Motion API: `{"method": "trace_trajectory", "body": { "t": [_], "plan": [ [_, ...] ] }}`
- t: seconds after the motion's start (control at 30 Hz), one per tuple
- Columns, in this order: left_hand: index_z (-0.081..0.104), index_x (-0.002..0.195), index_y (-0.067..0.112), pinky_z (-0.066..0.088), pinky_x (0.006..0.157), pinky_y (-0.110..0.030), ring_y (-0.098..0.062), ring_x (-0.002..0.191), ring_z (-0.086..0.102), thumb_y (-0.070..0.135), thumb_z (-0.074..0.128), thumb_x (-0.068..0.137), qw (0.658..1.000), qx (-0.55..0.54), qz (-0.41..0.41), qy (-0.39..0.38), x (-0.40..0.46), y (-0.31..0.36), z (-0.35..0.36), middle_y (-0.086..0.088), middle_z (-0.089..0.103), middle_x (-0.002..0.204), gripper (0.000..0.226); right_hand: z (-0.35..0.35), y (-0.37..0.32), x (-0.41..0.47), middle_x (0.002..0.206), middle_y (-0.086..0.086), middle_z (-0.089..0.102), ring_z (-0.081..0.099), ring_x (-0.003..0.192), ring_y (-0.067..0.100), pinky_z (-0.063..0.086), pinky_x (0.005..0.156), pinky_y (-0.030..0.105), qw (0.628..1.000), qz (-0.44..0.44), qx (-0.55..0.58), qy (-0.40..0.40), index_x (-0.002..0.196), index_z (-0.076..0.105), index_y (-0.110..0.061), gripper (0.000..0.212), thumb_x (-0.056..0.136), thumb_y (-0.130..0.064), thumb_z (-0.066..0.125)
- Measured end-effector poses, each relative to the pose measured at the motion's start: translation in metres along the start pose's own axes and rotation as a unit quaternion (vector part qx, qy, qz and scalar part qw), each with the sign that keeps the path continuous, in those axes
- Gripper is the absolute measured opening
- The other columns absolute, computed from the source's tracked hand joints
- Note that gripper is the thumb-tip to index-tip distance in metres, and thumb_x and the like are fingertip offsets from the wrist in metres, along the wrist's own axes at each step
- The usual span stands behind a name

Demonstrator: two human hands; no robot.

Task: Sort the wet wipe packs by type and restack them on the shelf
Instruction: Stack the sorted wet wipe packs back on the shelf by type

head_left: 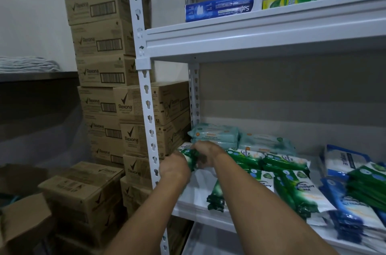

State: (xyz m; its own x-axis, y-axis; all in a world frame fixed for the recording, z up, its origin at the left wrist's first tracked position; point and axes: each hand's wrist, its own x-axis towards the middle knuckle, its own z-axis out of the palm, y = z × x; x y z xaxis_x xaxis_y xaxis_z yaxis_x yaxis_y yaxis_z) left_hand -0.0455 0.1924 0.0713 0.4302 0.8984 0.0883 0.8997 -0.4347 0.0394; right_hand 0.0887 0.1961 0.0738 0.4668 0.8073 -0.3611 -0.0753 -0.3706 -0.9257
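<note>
A person reaches both bare arms into the lower level of a white metal shelf (208, 216), seen from a camera on their head. The left hand (174, 168) and the right hand (205, 153) both curl around a small stack of green and white soft plastic wet wipe packs (190, 160) at the shelf's front left corner, beside the perforated white upright post (148, 108). Behind the hands lie pale teal wipe packs (214, 133) against the back wall; to the right, more green and white packs (286, 163) lie loosely jumbled, and blue and white packs (344, 208) sit at the far right. Brown cardboard cartons (104, 71) are stacked outside the shelf to the left. The step appears to be squaring up a green pile; next, the loose green packs would probably need gathering onto it.
</note>
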Motion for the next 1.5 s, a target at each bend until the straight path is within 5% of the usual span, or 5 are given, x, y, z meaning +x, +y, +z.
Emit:
{"method": "trace_trajectory", "body": {
  "t": [0.17,0.4,0.77,1.13,1.5],
  "plan": [
    [0.04,0.145,0.007,0.054,0.092,-0.036,-0.024,0.126,0.057,0.04,0.085,0.078,0.998,0.016,0.004,-0.054,0.0,0.001,-0.012,-0.008,0.054,0.139,0.087,-0.011,-0.012,0.002,0.097,0.013,0.058,0.054,0.074,0.023,0.05,0.066,0.031,0.991,-0.054,-0.105,0.063,0.111,0.059,-0.008,0.02,0.095,-0.02,0.056],
    [0.035,0.152,0.007,0.052,0.094,-0.035,-0.024,0.131,0.053,0.05,0.082,0.079,0.994,0.061,0.005,-0.096,0.003,0.004,-0.02,-0.009,0.048,0.147,0.096,0.001,0.005,0.01,0.154,0.014,0.043,0.051,0.132,0.034,0.047,0.108,0.047,0.967,-0.118,-0.219,0.053,0.154,0.035,-0.012,0.08,0.09,-0.042,0.072],
    [0.047,0.142,0.008,0.054,0.088,-0.032,-0.021,0.122,0.06,0.051,0.088,0.071,0.998,0.005,-0.034,-0.061,-0.004,0.004,-0.019,-0.006,0.058,0.135,0.093,-0.003,0.001,0.006,0.156,0.016,0.041,0.053,0.13,0.036,0.048,0.107,0.05,0.954,-0.106,-0.277,0.036,0.156,0.027,-0.012,0.083,0.093,-0.052,0.063],
    [0.031,0.153,0.013,0.053,0.088,-0.039,-0.033,0.122,0.057,0.016,0.055,0.095,0.992,0.094,0.085,-0.011,-0.017,-0.003,-0.016,-0.016,0.052,0.138,0.063,-0.044,-0.015,-0.035,0.085,0.003,0.07,0.065,0.068,0.013,0.052,0.055,0.02,0.936,-0.222,-0.267,0.063,0.097,0.075,-0.015,0.015,0.091,-0.009,0.063],
    [0.047,0.14,0.021,0.042,0.104,-0.041,-0.027,0.128,0.041,0.03,0.061,0.093,0.962,-0.085,0.233,0.117,-0.065,-0.013,-0.011,-0.009,0.045,0.135,0.05,-0.142,-0.026,-0.08,0.141,0.002,0.055,0.052,0.122,0.023,0.036,0.093,0.026,0.812,-0.175,-0.54,0.134,0.117,0.069,-0.021,0.03,0.09,-0.034,0.074]
  ]
}}
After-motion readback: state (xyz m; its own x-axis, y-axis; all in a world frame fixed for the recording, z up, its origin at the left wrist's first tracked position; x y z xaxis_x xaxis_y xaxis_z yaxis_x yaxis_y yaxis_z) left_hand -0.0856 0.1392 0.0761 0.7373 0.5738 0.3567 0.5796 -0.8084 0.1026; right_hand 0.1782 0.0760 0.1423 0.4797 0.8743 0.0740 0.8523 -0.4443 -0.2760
